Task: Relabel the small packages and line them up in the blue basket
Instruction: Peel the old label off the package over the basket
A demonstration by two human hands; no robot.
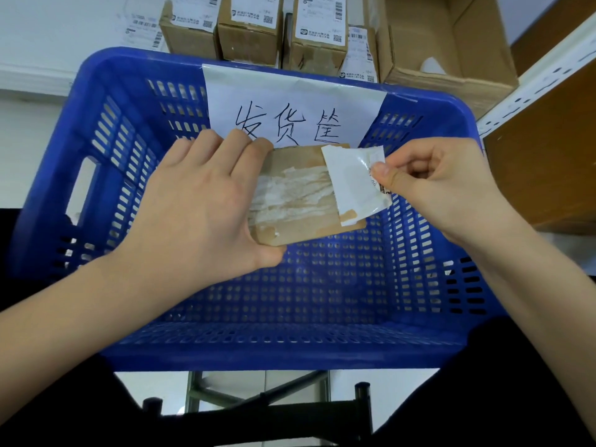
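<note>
The fingers (222, 146) of the left hand (196, 201) curl over the far edge of a small flat brown cardboard package (300, 221), with the thumb hooked under its near corner, so the hand grips it above the perforated floor of the blue plastic basket (290, 317). The package's face is rough with torn, wrinkled white paper residue. The right hand (435, 185) pinches a glossy white label (351, 182) between thumb and forefinger; the sheet is curled and half peeled, its lower edge still stuck near the package's right side. A white paper sign (290, 101) with handwritten black characters hangs over the basket's far wall. Beyond the basket stand brown cardboard boxes (248, 37) bearing printed shipping labels.
</note>
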